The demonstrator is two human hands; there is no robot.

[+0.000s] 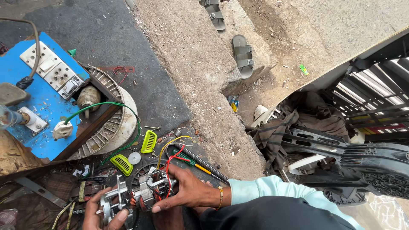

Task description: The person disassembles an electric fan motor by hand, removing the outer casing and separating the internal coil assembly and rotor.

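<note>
Here, low near the bottom edge of the view, you hold a small electric motor [142, 194] with bare copper windings above the dark ground. Your right hand [187, 191] curls over its top, fingers closed on the end where the red and yellow wires [172, 155] loop out. Your left hand [100, 213] grips the grey metal bracket end from below, thumb pressed on it. Just beyond the motor lie two lime-green plastic vents [148, 141], a small white disc [134, 158] between them, and a screwdriver [198, 166] with a green and yellow handle. Toward the left edge sits a blue switch board [40, 123] carrying white sockets, resting on a round white fan housing [123, 115], with a green wire [106, 104] arching over it. Far up on the concrete step lie two grey sandals [243, 55].
</note>
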